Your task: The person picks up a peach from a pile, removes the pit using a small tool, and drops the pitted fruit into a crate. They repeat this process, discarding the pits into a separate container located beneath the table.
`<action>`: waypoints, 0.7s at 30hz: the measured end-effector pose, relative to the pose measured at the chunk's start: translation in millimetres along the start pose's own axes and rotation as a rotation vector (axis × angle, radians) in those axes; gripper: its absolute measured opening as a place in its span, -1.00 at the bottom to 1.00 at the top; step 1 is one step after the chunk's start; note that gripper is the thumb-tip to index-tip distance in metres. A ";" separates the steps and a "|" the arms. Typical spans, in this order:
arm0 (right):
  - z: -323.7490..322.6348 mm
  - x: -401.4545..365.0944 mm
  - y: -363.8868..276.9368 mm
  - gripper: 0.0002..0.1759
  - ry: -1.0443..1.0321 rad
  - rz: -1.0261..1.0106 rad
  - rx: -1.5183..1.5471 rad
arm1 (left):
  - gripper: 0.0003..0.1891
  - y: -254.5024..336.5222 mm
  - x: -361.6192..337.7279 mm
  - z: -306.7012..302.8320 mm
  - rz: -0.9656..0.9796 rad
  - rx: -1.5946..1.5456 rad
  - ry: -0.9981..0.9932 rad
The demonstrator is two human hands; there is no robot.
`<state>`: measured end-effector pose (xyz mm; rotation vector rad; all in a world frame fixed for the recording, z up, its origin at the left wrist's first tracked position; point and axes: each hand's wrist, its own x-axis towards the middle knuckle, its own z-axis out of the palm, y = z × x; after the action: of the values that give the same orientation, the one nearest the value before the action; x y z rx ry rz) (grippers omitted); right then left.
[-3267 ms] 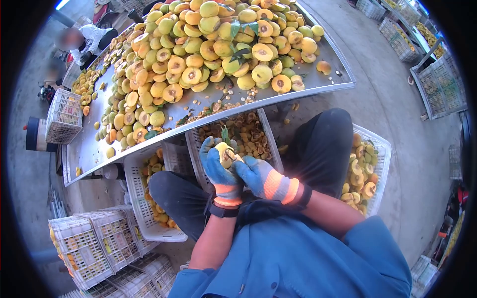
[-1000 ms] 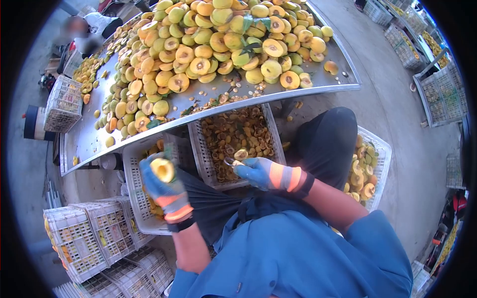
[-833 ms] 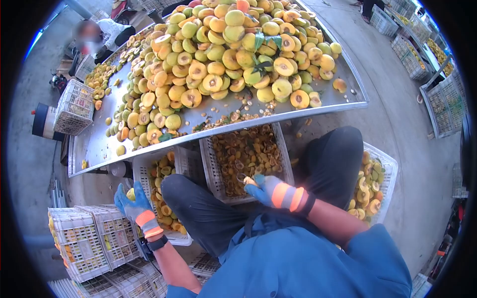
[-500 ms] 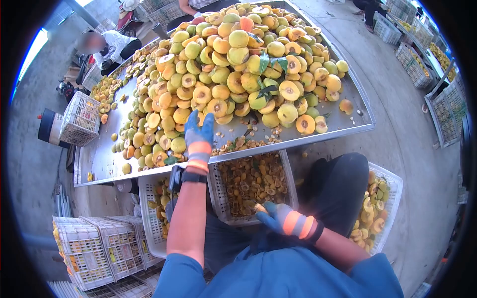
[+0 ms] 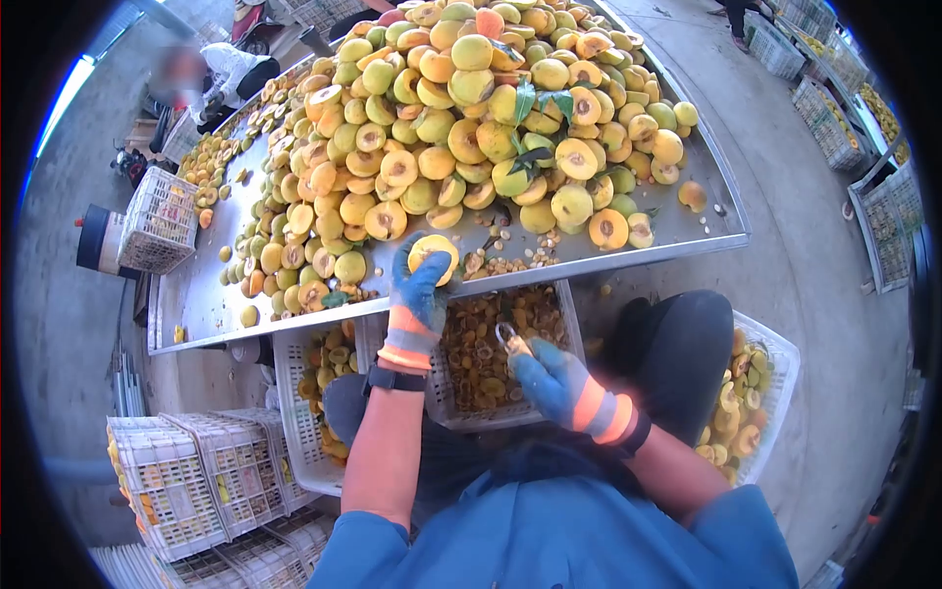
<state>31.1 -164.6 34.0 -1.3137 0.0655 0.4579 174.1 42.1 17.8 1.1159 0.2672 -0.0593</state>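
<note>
My left hand [image 5: 416, 291], in a blue and orange glove, grips a yellow peach half [image 5: 433, 259] with its cut face up, just over the near edge of the metal table [image 5: 608, 263]. In my gloved right hand [image 5: 551, 383] is a pitting tool with a metal loop [image 5: 505, 335] at its tip and a light handle partly hidden by the fingers. Tool and peach half are apart. Beyond my left hand a big heap of halved peaches [image 5: 461, 142] covers much of the table. Loose pits [image 5: 505, 265] lie near its front edge.
Below the table edge stands a crate [image 5: 572, 334] of pits and scraps. Crates of peach halves flank my legs, one left [image 5: 294, 417] and one right [image 5: 782, 393]. Stacked crates [image 5: 177, 481] stand lower left. Another person [image 5: 231, 74] sits at the far left.
My left hand has taken a peach half from the heap's front and drawn it back toward me. My right hand has risen slightly with the tool, its loop now visible.
</note>
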 end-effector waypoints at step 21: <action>27.3 -24.3 5.4 -0.72 -0.194 -0.528 -0.745 | -0.54 -20.3 -163.3 -28.9 0.232 0.196 -0.091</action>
<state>1.4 -145.0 43.7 -1.9236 -0.6571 0.1447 7.3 44.8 27.5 1.3284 0.0497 0.0708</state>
